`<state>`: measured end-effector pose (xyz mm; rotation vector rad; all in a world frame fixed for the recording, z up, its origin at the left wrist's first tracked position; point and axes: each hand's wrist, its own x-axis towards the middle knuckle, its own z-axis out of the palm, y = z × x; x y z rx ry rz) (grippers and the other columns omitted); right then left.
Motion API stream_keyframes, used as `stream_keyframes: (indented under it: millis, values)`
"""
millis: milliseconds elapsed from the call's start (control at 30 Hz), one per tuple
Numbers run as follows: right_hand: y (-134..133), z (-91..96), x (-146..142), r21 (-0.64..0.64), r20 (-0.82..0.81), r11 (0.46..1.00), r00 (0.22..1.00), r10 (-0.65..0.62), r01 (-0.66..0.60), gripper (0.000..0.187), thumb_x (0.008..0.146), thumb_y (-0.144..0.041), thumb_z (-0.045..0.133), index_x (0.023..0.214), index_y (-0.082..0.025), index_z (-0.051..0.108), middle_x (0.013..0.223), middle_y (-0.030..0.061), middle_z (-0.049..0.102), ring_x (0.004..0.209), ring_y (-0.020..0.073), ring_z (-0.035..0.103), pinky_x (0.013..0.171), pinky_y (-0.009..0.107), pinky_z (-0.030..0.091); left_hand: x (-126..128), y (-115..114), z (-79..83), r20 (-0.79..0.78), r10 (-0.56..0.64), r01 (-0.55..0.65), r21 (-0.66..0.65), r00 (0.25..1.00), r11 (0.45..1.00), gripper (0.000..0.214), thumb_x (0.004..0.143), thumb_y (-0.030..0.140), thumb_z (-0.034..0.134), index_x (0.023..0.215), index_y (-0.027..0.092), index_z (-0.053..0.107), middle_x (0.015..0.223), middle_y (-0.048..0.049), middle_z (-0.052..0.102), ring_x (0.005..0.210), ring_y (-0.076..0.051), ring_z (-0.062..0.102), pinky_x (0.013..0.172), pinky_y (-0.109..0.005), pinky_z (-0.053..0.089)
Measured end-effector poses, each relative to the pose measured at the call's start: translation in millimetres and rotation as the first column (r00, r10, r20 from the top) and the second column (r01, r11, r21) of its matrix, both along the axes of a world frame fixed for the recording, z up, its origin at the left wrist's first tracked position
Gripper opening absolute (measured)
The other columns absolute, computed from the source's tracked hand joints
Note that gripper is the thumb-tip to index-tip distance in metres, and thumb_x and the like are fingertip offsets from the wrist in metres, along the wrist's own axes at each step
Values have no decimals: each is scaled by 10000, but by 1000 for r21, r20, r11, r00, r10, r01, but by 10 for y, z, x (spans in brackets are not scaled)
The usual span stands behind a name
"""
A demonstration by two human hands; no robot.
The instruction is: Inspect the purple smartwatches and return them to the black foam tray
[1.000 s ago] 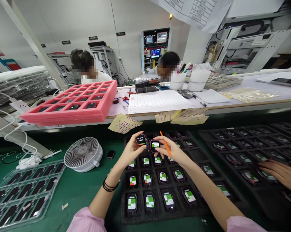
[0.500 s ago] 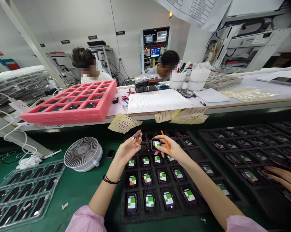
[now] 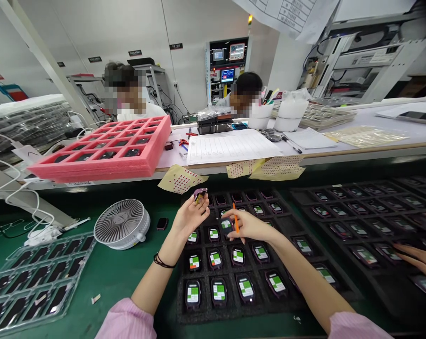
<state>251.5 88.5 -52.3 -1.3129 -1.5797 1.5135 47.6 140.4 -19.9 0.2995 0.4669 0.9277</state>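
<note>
My left hand (image 3: 189, 217) is raised over the far left of a black foam tray (image 3: 222, 316), its fingertips closed on a small purple watch case (image 3: 200, 193) with yellowish parts showing. Close by on the right, my right hand (image 3: 250, 225) grips a smartwatch (image 3: 227, 226) with a green-and-white screen, tilted low over the tray. An orange stick (image 3: 236, 219) stands almost upright in the same hand's fingers. Below both hands, several purple-framed watches (image 3: 246, 288) lie in the tray's pockets, most with lit green-and-white screens.
Left of my arm stand a grey fan (image 3: 121, 223) and a clear plastic tray (image 3: 39, 278) of dark pieces. A pink foam tray (image 3: 103, 172) sits on the raised shelf. At right, a co-worker's hand (image 3: 420, 261) reaches over another black tray (image 3: 386, 292). Two people sit opposite.
My right hand has lowered and tilted the smartwatch, and the orange stick has swung more upright. The purple case in my left hand has turned. The co-worker's hand has shifted slightly.
</note>
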Motion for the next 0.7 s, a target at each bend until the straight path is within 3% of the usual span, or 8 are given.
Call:
stream_keyframes:
  millis: [100, 233, 333, 467, 500, 567, 633, 700]
  values:
    - [23, -85, -26, -23, 205, 999, 978, 29, -25, 504, 691, -98, 660, 1163, -138, 489, 634, -40, 595, 559, 163, 657, 390, 195, 452, 23, -18, -5, 20, -20, 21, -23, 1000, 1000, 355, 940, 305, 450, 1181, 75, 572, 946, -107, 686, 835, -162, 649, 712, -268, 494]
    - [37, -143, -61, 172, 537, 984, 841, -56, -44, 458, 661, -54, 702, 1091, -134, 567, 648, -25, 620, 562, 145, 631, 503, 221, 476, 38, -50, -6, 50, -85, 85, 6, 995, 996, 406, 945, 337, 444, 1236, 74, 547, 1077, -125, 678, 868, -160, 649, 741, -271, 502]
    - [30, -127, -46, 251, 598, 967, 793, -121, -42, 402, 615, -86, 777, 978, -146, 614, 739, 30, 669, 742, 210, 665, 672, 284, 504, 39, -70, -9, 30, -112, 111, 37, 993, 993, 416, 925, 326, 483, 1261, 87, 537, 1152, -123, 658, 885, -150, 644, 761, -266, 504]
    - [1, -2, -24, 433, 581, 900, 749, -320, 49, 210, 758, -251, 721, 923, -188, 608, 898, 86, 697, 865, 266, 668, 742, 369, 516, 46, -100, -22, -7, -142, 142, 90, 990, 986, 371, 896, 329, 527, 1199, 125, 592, 1228, -114, 628, 923, -149, 633, 791, -268, 498]
    - [-15, 44, -32, 546, 504, 834, 762, -407, 84, 163, 794, -273, 690, 914, -199, 608, 912, 81, 700, 862, 257, 671, 746, 375, 525, 53, -112, -27, -17, -148, 149, 100, 989, 984, 347, 894, 327, 529, 1167, 130, 613, 1236, -113, 624, 931, -151, 630, 795, -270, 494]
    - [-62, 136, -71, 790, 243, 592, 804, -542, 160, 108, 847, -282, 637, 929, -215, 618, 948, 70, 707, 890, 239, 677, 790, 384, 543, 77, -145, -39, -41, -165, 168, 113, 985, 979, 310, 885, 318, 541, 1114, 135, 642, 1230, -111, 626, 948, -158, 624, 799, -273, 485]
    - [-123, 210, -129, 927, 26, 329, 840, -543, 183, 135, 879, -255, 602, 1008, -223, 629, 1043, 74, 705, 998, 228, 663, 894, 402, 529, 111, -193, -55, -63, -188, 195, 115, 980, 974, 286, 864, 315, 574, 1074, 141, 661, 1178, -104, 647, 966, -166, 617, 802, -272, 474]
    - [-181, 252, -191, 978, -12, 176, 867, -499, 115, 206, 892, -227, 592, 1095, -224, 622, 1140, 80, 685, 1112, 232, 622, 991, 441, 484, 149, -254, -69, -72, -199, 206, 106, 977, 973, 234, 835, 311, 618, 988, 147, 684, 1063, -88, 677, 958, -171, 614, 803, -275, 466]
